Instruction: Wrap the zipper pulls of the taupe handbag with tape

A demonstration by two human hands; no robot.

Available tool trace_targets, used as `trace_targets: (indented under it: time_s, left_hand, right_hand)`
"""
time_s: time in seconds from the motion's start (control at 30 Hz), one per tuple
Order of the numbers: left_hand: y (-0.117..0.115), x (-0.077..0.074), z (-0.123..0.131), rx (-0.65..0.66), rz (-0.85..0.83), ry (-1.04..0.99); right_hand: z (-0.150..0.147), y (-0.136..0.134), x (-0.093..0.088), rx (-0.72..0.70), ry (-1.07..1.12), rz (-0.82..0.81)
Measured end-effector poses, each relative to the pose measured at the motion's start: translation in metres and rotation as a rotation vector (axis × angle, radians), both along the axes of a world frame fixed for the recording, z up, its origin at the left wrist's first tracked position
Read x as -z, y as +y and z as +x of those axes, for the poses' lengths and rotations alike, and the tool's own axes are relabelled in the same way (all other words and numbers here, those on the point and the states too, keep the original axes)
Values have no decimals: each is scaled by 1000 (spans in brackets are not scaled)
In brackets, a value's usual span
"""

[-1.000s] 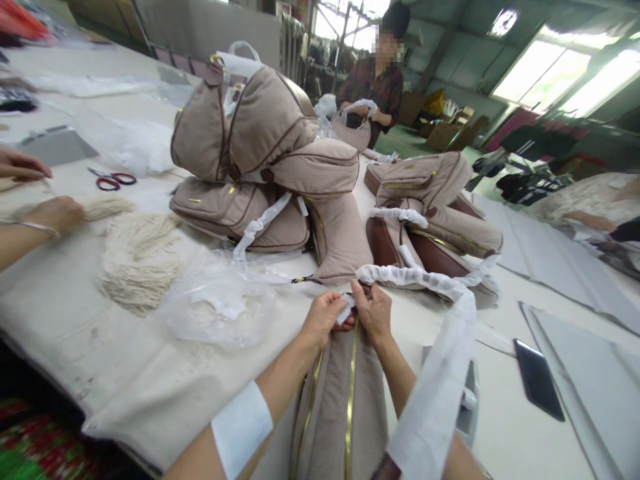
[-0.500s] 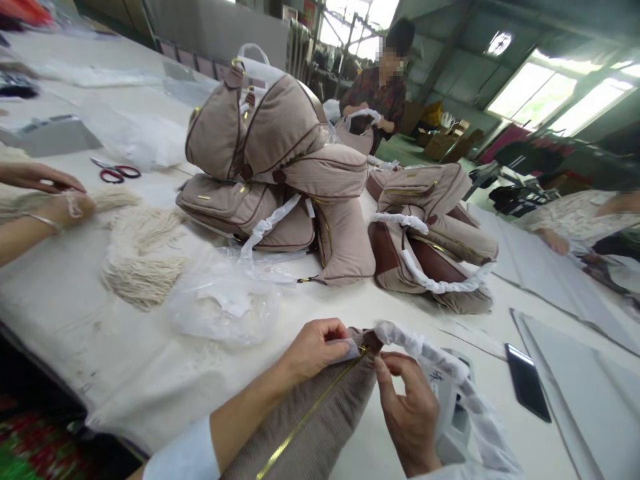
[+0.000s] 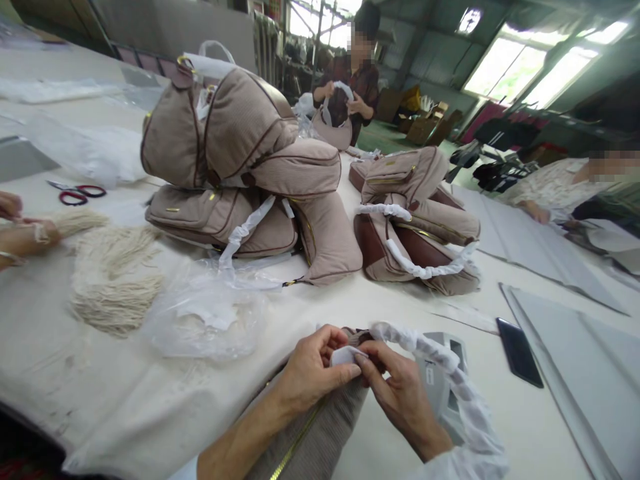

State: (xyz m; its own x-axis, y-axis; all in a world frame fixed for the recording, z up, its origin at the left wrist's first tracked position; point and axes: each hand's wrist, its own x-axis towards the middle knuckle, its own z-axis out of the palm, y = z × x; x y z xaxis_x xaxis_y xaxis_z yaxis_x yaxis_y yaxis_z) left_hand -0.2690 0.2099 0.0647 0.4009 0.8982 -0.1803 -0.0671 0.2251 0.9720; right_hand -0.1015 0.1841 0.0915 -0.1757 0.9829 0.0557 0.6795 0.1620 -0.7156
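**Wrapping a zipper pull at the table's near edge**

Two heaps of beige bags: a rear pile point(image 3: 240, 173) of about five, a smaller pile point(image 3: 415, 220) of roughly three. One bag in hand point(image 3: 320, 427), lying at the near edge of the table point(image 3: 100, 393). One phone point(image 3: 519, 351), one pair of scissors point(image 3: 77, 193). Left hand point(image 3: 313, 370) and right hand point(image 3: 400, 393) both pinched shut on one white paper scrap point(image 3: 345, 355) at the zipper end. Best kept taut, folded snug around the pull.

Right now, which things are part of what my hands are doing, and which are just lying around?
In use: left hand, right hand, white paper scrap, beige bag, wrapped strap.
Lying about: scissors, phone, string bundle, plastic bag, stacked bags.
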Motion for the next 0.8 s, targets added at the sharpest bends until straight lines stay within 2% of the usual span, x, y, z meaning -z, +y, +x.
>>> trace_targets:
  time_s: [0.2, 0.43, 0.53, 0.67, 0.8]
  left_hand:
    - [-4, 4, 0, 7, 43, 67]
    - [-9, -5, 0, -12, 302, 245]
    - [-12, -6, 1, -55, 288, 273]
    - [-17, -3, 2, -87, 291, 262]
    - [-21, 6, 3, -92, 130, 187]
  right_hand:
    - [3, 0, -1, 17, -5, -74]
    - [7, 17, -26, -219, 40, -316]
    - [10, 24, -31, -250, 89, -402]
    - [10, 29, -30, -255, 90, -415]
    - [8, 29, -27, -209, 155, -468]
